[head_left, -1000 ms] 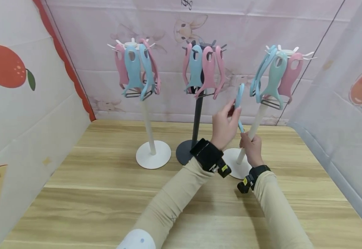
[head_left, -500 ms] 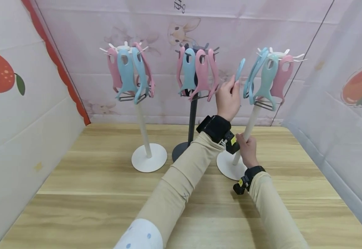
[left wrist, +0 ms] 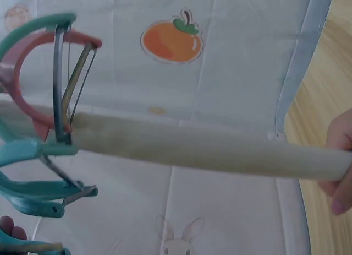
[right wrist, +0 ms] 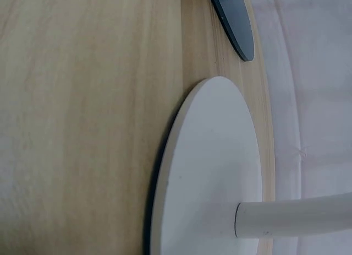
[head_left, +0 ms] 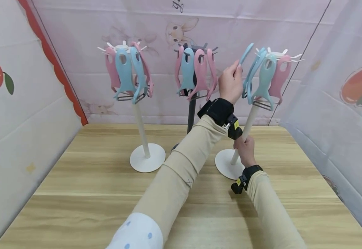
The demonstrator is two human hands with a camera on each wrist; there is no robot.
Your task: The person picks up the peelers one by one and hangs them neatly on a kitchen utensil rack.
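My left hand (head_left: 231, 83) pinches a blue peeler (head_left: 246, 53) whose handle end points up, just left of the hooks on the right white stand (head_left: 250, 121). In the left wrist view that peeler (left wrist: 33, 248) shows only partly, at the bottom left corner. My right hand (head_left: 246, 150) grips the stand's pole low down. Blue peelers (head_left: 255, 71), a mint-green peeler (head_left: 265, 81) and a pink peeler (head_left: 280, 76) hang from its hooks, blades down. The right wrist view shows the round white base (right wrist: 209, 156) and pole, but no hand.
To the left, another white stand (head_left: 140, 128) and a dark grey stand (head_left: 191, 114) each carry several pink and blue peelers. My left sleeve hides most of the dark base in the head view. Printed cloth walls (head_left: 121, 114) enclose the wooden table (head_left: 90, 186).
My left hand has risen and moved right with the blue peeler, bringing it beside the right stand's hooks. The right hand keeps its grip on the pole. The head view has shifted slightly.
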